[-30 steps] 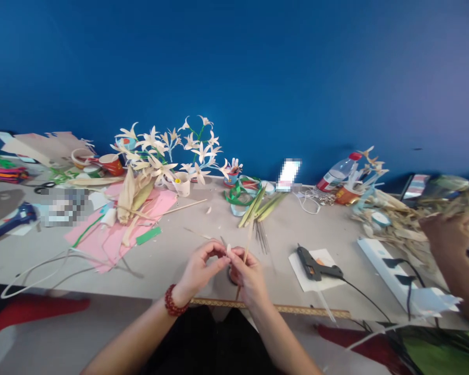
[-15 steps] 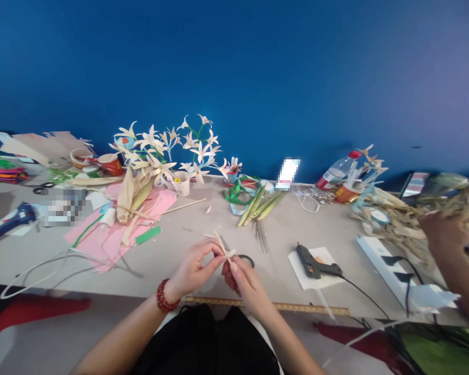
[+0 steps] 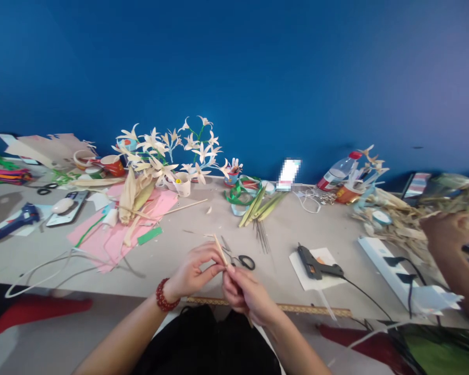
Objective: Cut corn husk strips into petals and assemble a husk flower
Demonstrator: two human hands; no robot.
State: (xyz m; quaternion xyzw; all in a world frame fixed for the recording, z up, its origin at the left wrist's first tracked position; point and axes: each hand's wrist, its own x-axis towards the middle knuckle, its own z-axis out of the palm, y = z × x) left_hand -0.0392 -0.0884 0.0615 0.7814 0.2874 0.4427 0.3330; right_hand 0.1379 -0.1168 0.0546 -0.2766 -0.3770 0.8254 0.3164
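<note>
A thin pale wooden stick slants up between my two hands over the front of the table. My right hand is closed round its lower part, and the tail end pokes out below the palm. My left hand, with a red bead bracelet at the wrist, pinches the stick just above the right fingers. Any husk strip wrapped on it is hidden by the fingers. Just beyond lie scissors with black handles, partly behind the hands.
White husk flowers stand in cups at the back. Dried husks lie on pink paper. Green-wrapped stems lie ahead. To the right are a black glue gun, a power strip and another person's hand at husks.
My right hand has turned and closed further round the stick, which now stands more plainly between the hands. The pale strip seen across it earlier is out of sight. More of the scissors shows.
</note>
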